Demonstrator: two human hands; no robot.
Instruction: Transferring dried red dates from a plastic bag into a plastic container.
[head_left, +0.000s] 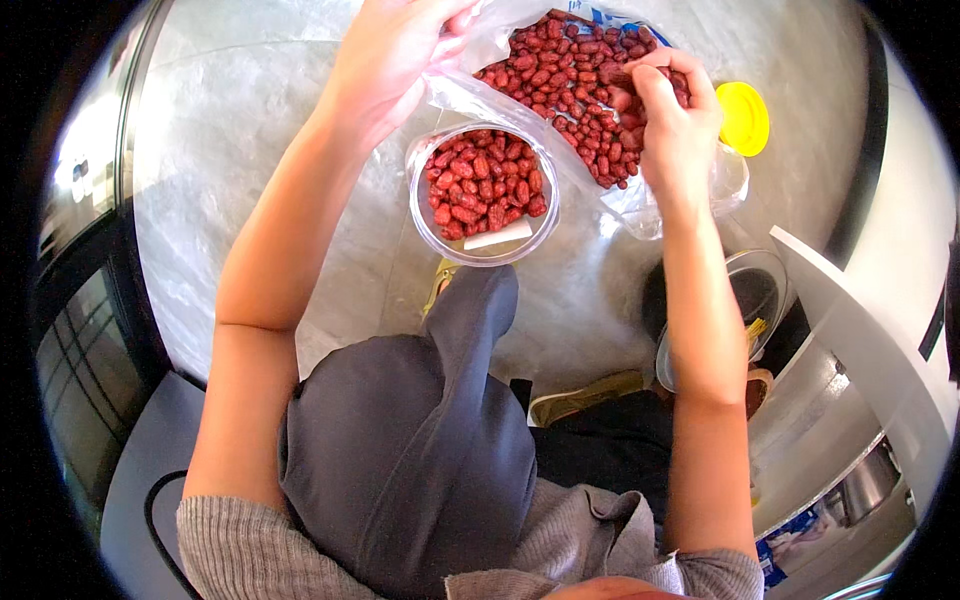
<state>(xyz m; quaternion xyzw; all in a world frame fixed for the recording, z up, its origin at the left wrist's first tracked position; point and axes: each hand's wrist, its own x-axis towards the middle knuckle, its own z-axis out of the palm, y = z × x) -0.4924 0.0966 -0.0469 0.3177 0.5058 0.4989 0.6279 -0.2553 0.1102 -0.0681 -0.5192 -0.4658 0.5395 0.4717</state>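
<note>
Dried red dates (559, 67) lie spread in a clear plastic bag (499, 97) with blue print at its far edge. At the top of the view my left hand (405, 56) grips the bag's left side; its fingertips are partly cut off. Over the right part of the pile, my right hand (675, 120) has its fingers curled around a few dates (677, 84). Nearer to me stands a round clear plastic jar (486, 259), holding many dates and a white packet (498, 235). Neither hand touches the jar.
A yellow lid (742, 118) and a clear plastic container (729, 180) are right of the bag. Beyond my right forearm are a round bin (757, 289) and an open white drawer (862, 300). Grey marbled tile floor (247, 97) lies below; a dark-framed glass door (90, 300) stands left.
</note>
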